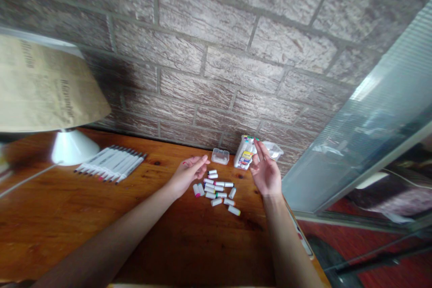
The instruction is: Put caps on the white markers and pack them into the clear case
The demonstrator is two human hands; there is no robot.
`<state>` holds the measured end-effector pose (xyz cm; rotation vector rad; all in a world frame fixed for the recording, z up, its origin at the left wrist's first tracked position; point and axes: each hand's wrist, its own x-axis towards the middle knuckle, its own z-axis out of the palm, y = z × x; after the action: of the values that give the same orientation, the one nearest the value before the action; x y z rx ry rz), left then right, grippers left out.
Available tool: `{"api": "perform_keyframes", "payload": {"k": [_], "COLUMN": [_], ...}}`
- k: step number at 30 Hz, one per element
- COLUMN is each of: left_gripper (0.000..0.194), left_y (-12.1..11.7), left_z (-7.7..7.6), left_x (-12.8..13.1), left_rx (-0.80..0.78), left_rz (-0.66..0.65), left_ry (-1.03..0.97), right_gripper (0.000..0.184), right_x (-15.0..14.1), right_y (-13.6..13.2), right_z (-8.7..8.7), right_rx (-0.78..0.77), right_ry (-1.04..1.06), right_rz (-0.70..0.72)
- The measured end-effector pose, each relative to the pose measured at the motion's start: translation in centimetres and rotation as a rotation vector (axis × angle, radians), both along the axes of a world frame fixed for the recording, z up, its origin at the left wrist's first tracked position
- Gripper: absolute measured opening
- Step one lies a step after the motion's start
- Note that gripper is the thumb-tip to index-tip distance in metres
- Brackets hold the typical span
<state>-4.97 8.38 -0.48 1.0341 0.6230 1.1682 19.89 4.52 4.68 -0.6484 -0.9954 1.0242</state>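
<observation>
My left hand (191, 174) hovers over the wooden table with loosely curled fingers, the thumb apart from them; nothing shows in it. Just to its right lies a loose cluster of short white marker caps (218, 188) with coloured ends. My right hand (268, 173) is raised, palm towards me, two fingers stretched up and the others bent. Its fingertips overlap the right edge of a clear case of white markers (245, 153) with a yellow and blue label; whether they touch it I cannot tell. A small clear plastic box (220, 156) stands between the hands, near the wall.
A row of white markers with dark tips (110, 163) lies on the left of the table (162, 238). Behind it stands a lamp (74, 146) with a cord. Another clear container (274, 149) sits behind my right hand. Brick wall at the back, glass panel (324, 153) at right.
</observation>
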Motion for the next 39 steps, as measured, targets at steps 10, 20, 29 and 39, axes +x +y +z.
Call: {"api": "perform_keyframes", "payload": {"k": [10,20,29,39], "left_gripper": [0.048,0.044,0.024,0.018], "left_y": [-0.1,0.8,1.4,2.1], "left_z": [0.5,-0.7,-2.3,-3.3], "left_x": [0.0,-0.5,-0.8,-1.2], "left_rx": [0.1,0.241,0.45,0.46], "left_rz": [0.076,0.17,0.327,0.354], "left_ry": [0.159,0.402,0.546,0.777], "right_gripper": [0.033,0.049,0.05,0.048], "right_x": [-2.4,-3.9,-3.7,-3.9], "right_y": [1.8,1.3,1.6,1.7], "right_z": [-3.7,-5.1,-5.7,-6.0], "right_rx": [-0.137,0.057,0.045,0.023], "right_ry": [-0.511,-1.064,-1.046,-1.082], "right_rz": [-0.091,-0.158,-0.14,-0.118]}}
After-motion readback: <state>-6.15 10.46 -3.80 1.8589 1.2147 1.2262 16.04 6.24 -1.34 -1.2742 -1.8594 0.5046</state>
